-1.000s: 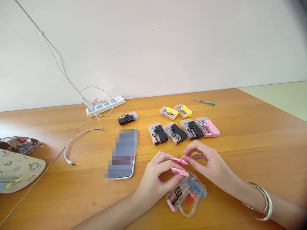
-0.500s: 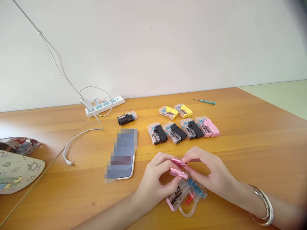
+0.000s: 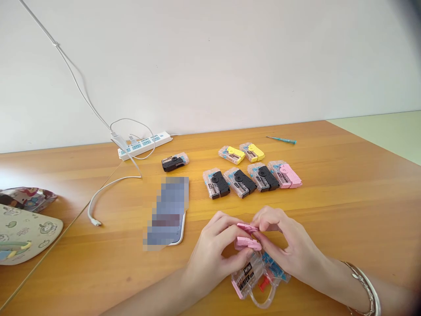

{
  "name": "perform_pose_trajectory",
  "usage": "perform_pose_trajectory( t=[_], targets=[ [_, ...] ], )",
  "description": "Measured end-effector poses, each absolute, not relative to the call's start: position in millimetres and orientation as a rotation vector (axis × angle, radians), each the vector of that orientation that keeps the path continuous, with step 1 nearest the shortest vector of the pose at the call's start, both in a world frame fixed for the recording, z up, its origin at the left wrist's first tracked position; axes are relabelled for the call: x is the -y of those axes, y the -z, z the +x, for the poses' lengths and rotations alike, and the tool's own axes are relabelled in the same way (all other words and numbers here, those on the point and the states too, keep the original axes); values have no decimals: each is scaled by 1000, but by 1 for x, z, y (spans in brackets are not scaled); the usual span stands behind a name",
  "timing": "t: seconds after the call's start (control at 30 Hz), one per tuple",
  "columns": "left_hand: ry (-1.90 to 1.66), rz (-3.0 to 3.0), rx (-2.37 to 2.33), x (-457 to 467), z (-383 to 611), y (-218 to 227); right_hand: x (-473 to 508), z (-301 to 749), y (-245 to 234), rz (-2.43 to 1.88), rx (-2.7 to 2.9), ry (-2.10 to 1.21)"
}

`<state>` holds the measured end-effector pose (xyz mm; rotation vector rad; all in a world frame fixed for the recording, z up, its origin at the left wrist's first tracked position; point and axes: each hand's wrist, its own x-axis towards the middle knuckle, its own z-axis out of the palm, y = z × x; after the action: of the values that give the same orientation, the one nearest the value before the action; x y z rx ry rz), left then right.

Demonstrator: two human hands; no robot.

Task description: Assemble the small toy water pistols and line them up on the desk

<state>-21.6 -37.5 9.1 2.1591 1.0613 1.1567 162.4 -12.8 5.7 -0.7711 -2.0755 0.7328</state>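
Note:
Between the thumb and fingers of my left hand (image 3: 219, 245) is a pink plastic piece (image 3: 247, 243). A second pink piece (image 3: 246, 227) lies just beyond it, with a gap between the two. The fingertips of my right hand (image 3: 289, 243) are closed in a pinch on the right end of that farther piece. Beneath both hands is a clear toy water gun (image 3: 245, 281) with MINI WATER GUN lettering, a red trigger (image 3: 264, 283), blue inner parts and a pink edge. Whether the pink pieces are joined to the gun is hidden by my fingers.
Several folded toy water guns, black (image 3: 219, 183), yellow (image 3: 235, 154) and pink (image 3: 288, 175), lie beyond my hands. A phone (image 3: 169, 210) is to the left, with a white cable (image 3: 108, 186) and power strip (image 3: 144, 145) farther back. A teal screwdriver (image 3: 281, 140) lies far right.
Both hands have shifted slightly right and nearer, carrying the pink pieces and clear gun along. The pink pieces have tilted a little; more of the gun's lettering shows.

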Motion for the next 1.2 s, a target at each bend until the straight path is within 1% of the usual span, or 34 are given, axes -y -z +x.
perform_pose_trajectory(
  t=[0.27, 0.5, 0.6, 0.7, 0.8, 0.97, 1.1, 1.2],
  targets=[
    [-1220, 2181, -1080, 41, -20, -6, 13, 163, -10, -787, 2057, -757],
    [-1233, 2124, -1123, 36, -21, -12, 11, 163, -15, -877, 2193, -879],
    [-1187, 2152, -1114, 36, -22, -12, 9, 163, -16, -881, 2118, -976],
    [-1142, 2131, -1166, 40, -25, -8, 6, 167, -19, -931, 1887, -1124],
    [-1046, 2143, -1163, 43, -26, -6, -2, 174, -21, -960, 1609, -1266],
    [-693, 2315, -1026, 43, -20, -11, -18, 176, -20, -993, 1395, -1503],
    [-513, 2303, -1096, 42, -18, -15, -19, 172, -19, -977, 1403, -1558],
    [-453, 2313, -1088, 42, -21, -14, -16, 171, -19, -978, 1492, -1576]
  ],
)
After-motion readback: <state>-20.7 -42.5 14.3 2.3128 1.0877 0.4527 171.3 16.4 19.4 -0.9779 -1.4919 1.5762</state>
